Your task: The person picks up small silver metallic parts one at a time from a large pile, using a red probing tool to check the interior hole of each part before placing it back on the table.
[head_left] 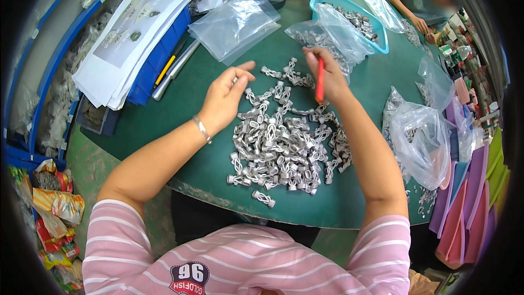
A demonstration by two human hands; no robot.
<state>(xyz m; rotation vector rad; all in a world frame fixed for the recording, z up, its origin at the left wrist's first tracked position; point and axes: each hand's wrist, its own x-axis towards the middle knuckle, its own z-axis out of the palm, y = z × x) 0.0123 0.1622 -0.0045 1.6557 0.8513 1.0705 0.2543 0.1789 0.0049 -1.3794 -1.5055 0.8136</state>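
A heap of small silver-grey pieces, each with a ribbed round end and looped strands, lies on the green table in front of me. My left hand is over the heap's upper left edge, its index finger stretched out and the thumb apart. Something small and grey, perhaps a ring, shows by its fingers. In my right hand is a red stick-shaped tool, pointing toward me above the heap's upper right side. Several loose pieces lie between my hands.
Clear plastic bags lie at the back. A light-blue basket holds more grey pieces. Papers top a blue bin on the left. A bag and coloured dividers stand right. Another person works at the far right.
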